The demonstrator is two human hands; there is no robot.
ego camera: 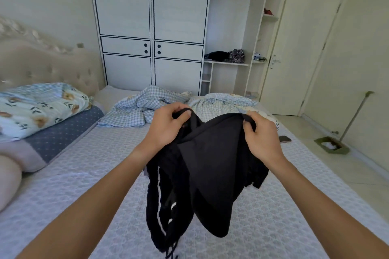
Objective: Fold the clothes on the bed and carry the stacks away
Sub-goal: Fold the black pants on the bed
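Head view showed a black garment (212, 166) held up in the air over the bed (84, 174), hanging from its top edge with white-striped parts and cords trailing down toward six o'clock. It was bunched and I could not tell just what kind of garment it was. The left hand (166, 130) pinched a dark band or strap at the upper edge near eleven o'clock, fingers curled round it; the right hand (263, 139) pinched the matching edge near one o'clock, thumb and fingers closed on the cloth. Both grips were tight on the fabric, none spread.

By my judgement the step in hand was opening the piece out, finding its edges before any fold; no folded stack lay on the bed that I could see. The next move would call for drawing the two grips apart to stretch the top edge straight, shaking the tangle loose, then laying it flat on the bare patterned sheet below.

Farther off, at twelve o'clock, a rumpled checked quilt (147, 107) lay across the bed's far side, pillows (40, 107) at nine o'clock, a wardrobe (151, 17) behind, and a phone (285, 139) near the bed's edge at three o'clock.
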